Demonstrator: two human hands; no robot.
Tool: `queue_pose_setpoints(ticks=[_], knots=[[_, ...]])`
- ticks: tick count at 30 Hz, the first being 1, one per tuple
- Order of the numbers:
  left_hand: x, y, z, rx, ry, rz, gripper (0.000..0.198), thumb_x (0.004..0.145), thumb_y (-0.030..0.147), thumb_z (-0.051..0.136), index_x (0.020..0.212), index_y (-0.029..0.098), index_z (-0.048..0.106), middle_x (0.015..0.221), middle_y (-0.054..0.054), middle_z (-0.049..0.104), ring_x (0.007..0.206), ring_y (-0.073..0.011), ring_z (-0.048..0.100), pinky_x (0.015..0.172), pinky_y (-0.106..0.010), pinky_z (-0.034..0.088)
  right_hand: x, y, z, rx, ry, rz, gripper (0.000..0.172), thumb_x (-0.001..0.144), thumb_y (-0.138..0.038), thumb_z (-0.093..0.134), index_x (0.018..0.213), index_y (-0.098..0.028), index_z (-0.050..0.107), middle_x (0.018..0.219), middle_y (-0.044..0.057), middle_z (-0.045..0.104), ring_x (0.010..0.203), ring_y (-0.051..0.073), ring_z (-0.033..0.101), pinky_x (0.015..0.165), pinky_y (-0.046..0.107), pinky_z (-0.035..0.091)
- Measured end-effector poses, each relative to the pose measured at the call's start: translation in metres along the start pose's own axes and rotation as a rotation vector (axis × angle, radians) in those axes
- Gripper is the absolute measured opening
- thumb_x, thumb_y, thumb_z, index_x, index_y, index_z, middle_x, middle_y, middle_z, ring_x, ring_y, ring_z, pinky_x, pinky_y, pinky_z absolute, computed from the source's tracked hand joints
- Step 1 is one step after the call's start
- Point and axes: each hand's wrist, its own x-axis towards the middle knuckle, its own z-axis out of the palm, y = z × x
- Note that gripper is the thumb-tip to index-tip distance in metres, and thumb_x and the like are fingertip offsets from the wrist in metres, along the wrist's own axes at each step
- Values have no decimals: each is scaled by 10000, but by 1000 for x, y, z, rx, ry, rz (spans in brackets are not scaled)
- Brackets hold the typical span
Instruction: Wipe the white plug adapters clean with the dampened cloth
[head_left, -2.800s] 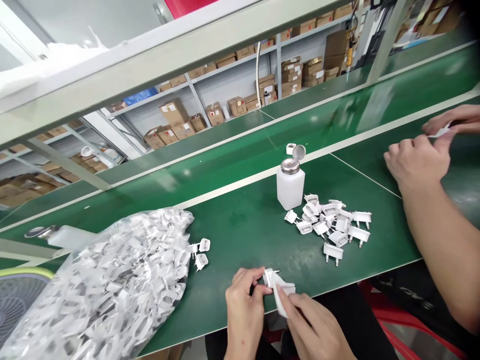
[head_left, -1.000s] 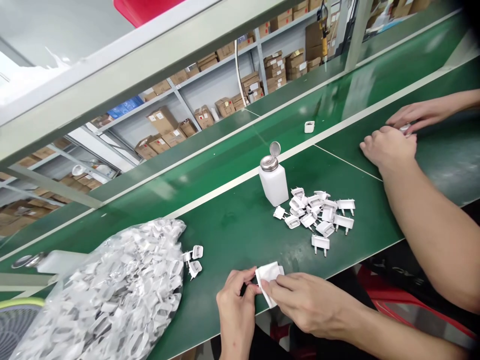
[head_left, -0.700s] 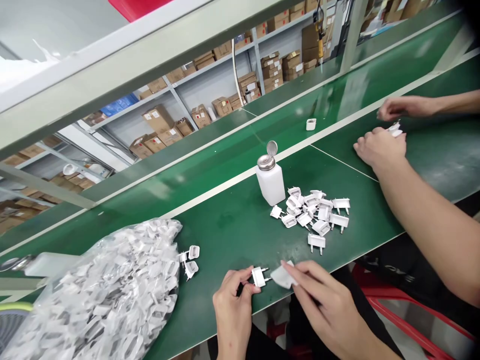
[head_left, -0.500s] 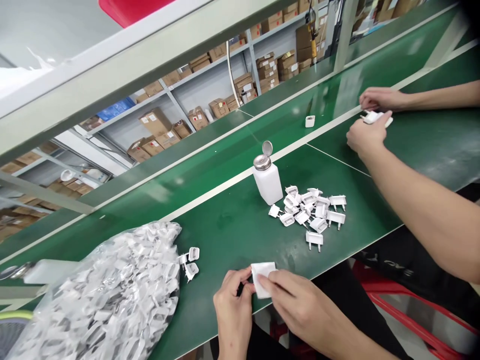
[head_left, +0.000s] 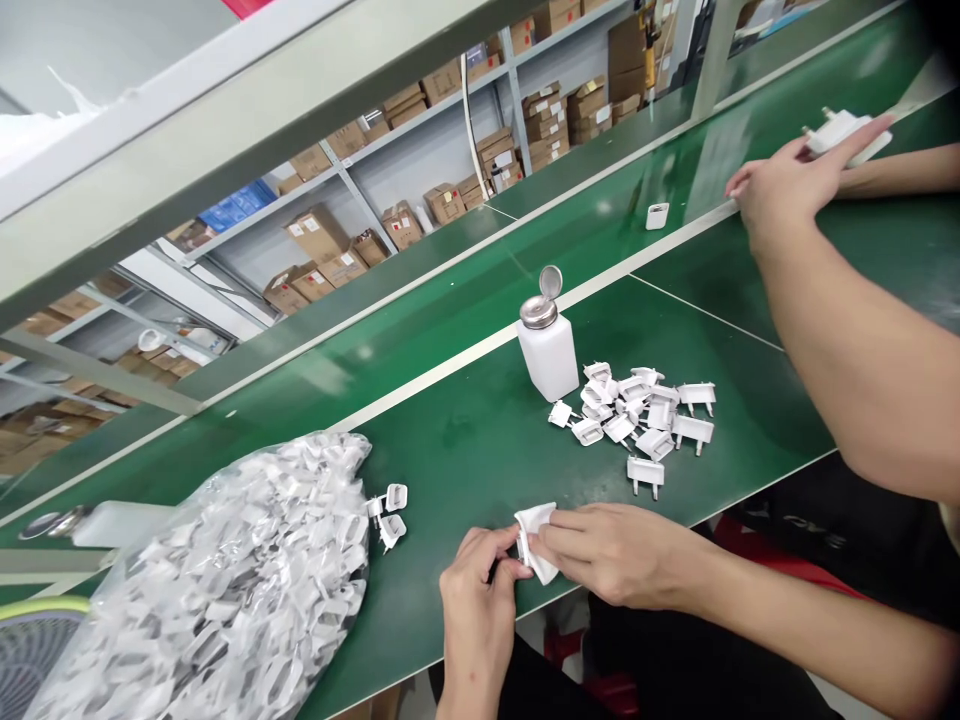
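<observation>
Near the bench's front edge, my left hand [head_left: 480, 580] pinches a small white plug piece [head_left: 522, 545], mostly hidden by fingers and cloth. My right hand [head_left: 600, 550] grips a folded white cloth [head_left: 541, 520] and presses it against that piece. Beyond my right hand lies a loose pile of white plug pieces [head_left: 660, 410], some with two pins showing. To the left, a few more plug pieces [head_left: 392, 527] lie beside a clear plastic bag [head_left: 247, 580] stuffed with many of the same.
A white bottle [head_left: 550, 358] with a raised metal lid stands behind the pile. A second bottle [head_left: 124, 523] lies by the bag. On the right, a co-worker's hands [head_left: 795, 185] hold a white plug adapter [head_left: 844, 135]. One white piece [head_left: 657, 216] sits on the green strip [head_left: 420, 310].
My right hand has turned flatter, and the cloth is now bunched around the plug piece. The co-worker's near hand has moved up and right with the adapter. The camera view has shifted slightly.
</observation>
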Motion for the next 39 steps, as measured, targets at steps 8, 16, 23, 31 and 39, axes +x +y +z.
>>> queue_pose_setpoints(ticks=[8, 16, 23, 31, 39], knots=[[0, 1, -2, 33, -3, -25, 372, 792, 50, 582, 995, 251, 820, 789, 3, 709, 711, -166, 659, 686, -247, 529, -1, -1, 1, 59, -35, 28, 198, 1017, -100, 471, 1040, -101, 668, 966, 46, 643, 877, 168, 597, 609, 323, 473], [2, 8, -4, 40, 16, -88, 311, 779, 112, 602, 941, 250, 829, 809, -9, 749, 696, -179, 682, 678, -260, 547, -5, 0, -3, 109, 53, 56, 225, 1018, -131, 441, 1025, -136, 666, 849, 16, 617, 730, 159, 565, 570, 304, 456], [3, 13, -4, 35, 31, -121, 287, 776, 147, 627, 935, 260, 838, 804, 1, 748, 693, -177, 668, 681, -254, 535, -2, 5, -2, 102, 154, 240, 260, 999, -84, 418, 1067, -97, 669, 851, 43, 615, 763, 159, 593, 675, 275, 512], [2, 10, -6, 40, -9, -148, 301, 810, 149, 634, 1009, 259, 831, 850, 4, 743, 745, -169, 684, 705, -239, 516, 0, -4, -11, 5, -26, 82, 459, 1039, -61, 270, 967, -122, 719, 998, 2, 683, 895, 85, 649, 645, 207, 479], [2, 8, -4, 48, 11, -148, 232, 809, 172, 668, 946, 262, 831, 854, 6, 743, 756, -169, 679, 716, -238, 504, 3, -2, -19, -7, -102, 42, 416, 1049, -84, 308, 1036, -111, 722, 980, -10, 682, 908, 93, 645, 626, 216, 484]])
